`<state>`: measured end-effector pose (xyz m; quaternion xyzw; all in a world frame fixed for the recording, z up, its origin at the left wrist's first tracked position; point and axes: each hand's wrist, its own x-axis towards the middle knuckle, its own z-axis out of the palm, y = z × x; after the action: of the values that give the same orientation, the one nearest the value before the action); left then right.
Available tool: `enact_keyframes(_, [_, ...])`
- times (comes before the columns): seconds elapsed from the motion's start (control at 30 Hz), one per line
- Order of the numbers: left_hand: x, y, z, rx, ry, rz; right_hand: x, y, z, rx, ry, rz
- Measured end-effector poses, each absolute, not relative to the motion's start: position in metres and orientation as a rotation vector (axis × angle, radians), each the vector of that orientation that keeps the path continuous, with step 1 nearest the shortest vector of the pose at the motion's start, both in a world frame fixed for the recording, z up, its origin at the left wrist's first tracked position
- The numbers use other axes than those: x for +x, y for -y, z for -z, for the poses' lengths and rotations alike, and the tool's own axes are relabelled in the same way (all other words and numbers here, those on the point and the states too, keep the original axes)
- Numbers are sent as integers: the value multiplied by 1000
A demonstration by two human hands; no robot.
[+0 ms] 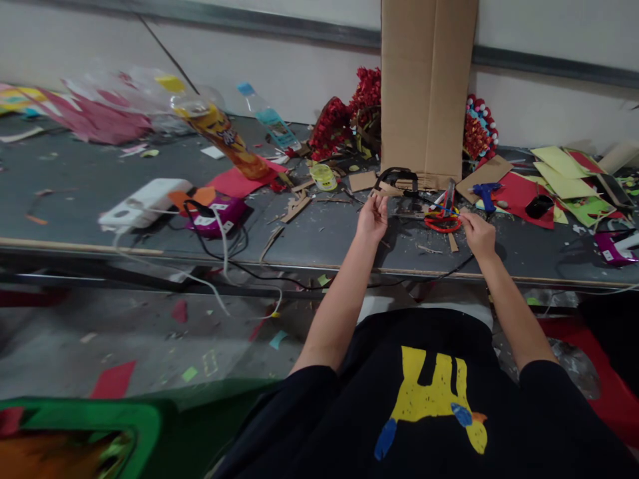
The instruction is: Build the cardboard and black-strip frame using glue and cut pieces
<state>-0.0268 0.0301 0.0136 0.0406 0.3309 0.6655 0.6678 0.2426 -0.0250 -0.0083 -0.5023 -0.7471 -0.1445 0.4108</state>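
My left hand (pixel 373 216) rests on the grey table (pixel 74 179) with its fingers curled in a pinch; what they hold is too small to make out. My right hand (pixel 476 233) lies a little to the right, fingers curled, touching the edge of a small pile of red, yellow and blue rings and sticks (pixel 442 216). A black loop-shaped cardboard piece (pixel 397 178) sits just beyond my left hand. Behind both stands a tall upright sheet of cardboard (pixel 426 86).
A blue glue gun (pixel 485 194), coloured paper sheets (pixel 559 173), red decorations (pixel 349 113), a chips tube (pixel 227 143), a bottle (pixel 269 120), a white power strip (pixel 142 203) with cables, a yellow tape roll (pixel 323 176). Paper scraps litter the floor; a green bin (pixel 94 426) sits bottom left.
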Motion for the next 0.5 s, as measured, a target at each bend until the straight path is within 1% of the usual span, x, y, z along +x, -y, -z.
enact_keyframes(0.5, [-20,-27,-13,202,-799,-1454,236,28,6,-1232,1955,392])
